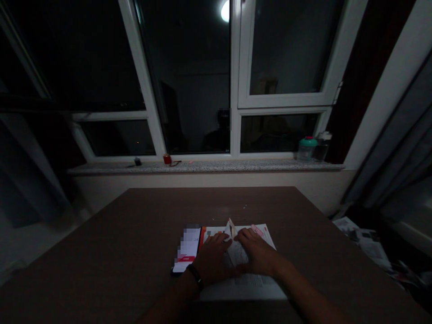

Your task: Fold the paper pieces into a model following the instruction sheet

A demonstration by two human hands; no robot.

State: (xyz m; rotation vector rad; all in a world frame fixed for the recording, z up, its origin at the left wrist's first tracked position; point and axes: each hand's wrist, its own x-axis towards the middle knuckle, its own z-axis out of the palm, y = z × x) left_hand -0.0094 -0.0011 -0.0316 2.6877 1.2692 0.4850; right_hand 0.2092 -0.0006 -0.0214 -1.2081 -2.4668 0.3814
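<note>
Both hands are over a printed booklet or sheet (pixel 243 293) lying on the table. A folded piece of paper (pixel 236 253) with a pointed tip sticking up is between them. My left hand (pixel 213 260), with a dark band on the wrist, curls its fingers at the paper's left edge. From the other side my right hand (pixel 257 253) pinches the right edge, fingers bent. The thumbs meet low at the near end of the paper. Left of the booklet lies a phone (pixel 189 243) with its screen lit. A small pink object (pixel 257 230) rests near the booklet's top right corner.
The brown table (pixel 135 252) reaches toward a speckled windowsill (pixel 216 166). On the sill stand a small red jar (pixel 167 158), a teal-lidded bottle (pixel 306 148) and a clear bottle (pixel 323 146). Papers (pixel 366 243) are piled beyond the table's right side.
</note>
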